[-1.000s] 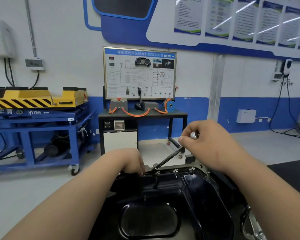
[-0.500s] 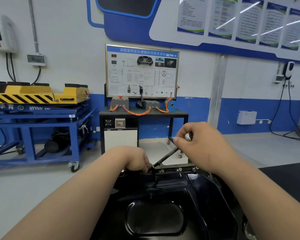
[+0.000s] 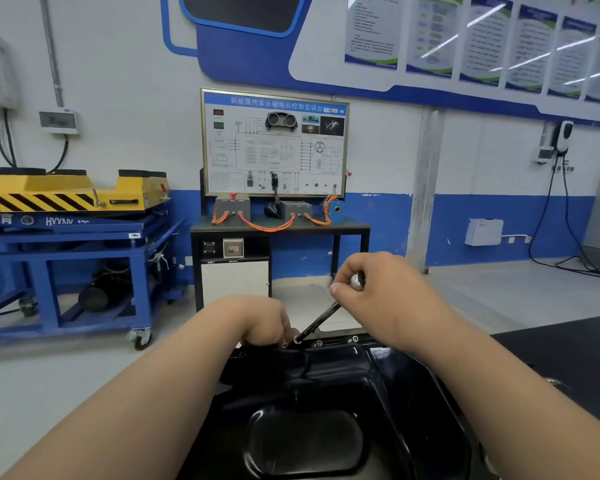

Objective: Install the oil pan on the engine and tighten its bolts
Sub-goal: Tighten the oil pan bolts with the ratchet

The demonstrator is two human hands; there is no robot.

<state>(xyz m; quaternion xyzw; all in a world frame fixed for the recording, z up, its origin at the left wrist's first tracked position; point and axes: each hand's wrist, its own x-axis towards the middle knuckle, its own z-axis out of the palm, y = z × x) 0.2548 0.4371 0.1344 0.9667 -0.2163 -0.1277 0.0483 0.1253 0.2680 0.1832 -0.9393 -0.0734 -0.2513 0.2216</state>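
Swinging in toward the left hand (image 3: 267, 322), the right hand (image 3: 388, 299) carries the top of the wrench (image 3: 317, 318) a short way from 3 toward 9 o'clock compared with a second ago. The handle now stands a little steeper, while its working end stays planted on the same bolt (image 3: 297, 339). The view has drifted too, so the swing is small. I read it as one tightening stroke, which puts the task well into its bolting stage with the oil pan (image 3: 388, 382) already seated. The right hand is clenched round the wrench's shiny upper end. The left hand's fingers curl down right beside the tool's head at the pan's far edge, but whether they pinch the socket or only rest on the flange I cannot tell. The wrench's long axis runs from its head, low at 7 o'clock, up to the grip at 1 o'clock. The glossy black pan fills the view at 6 o'clock, its long axis running from 6 to 12 o'clock, away from the person, its stamped oval hollow at the near end. Two neighbouring bolts (image 3: 355, 338) sit in the far flange, just toward 3 o'clock from the tool.
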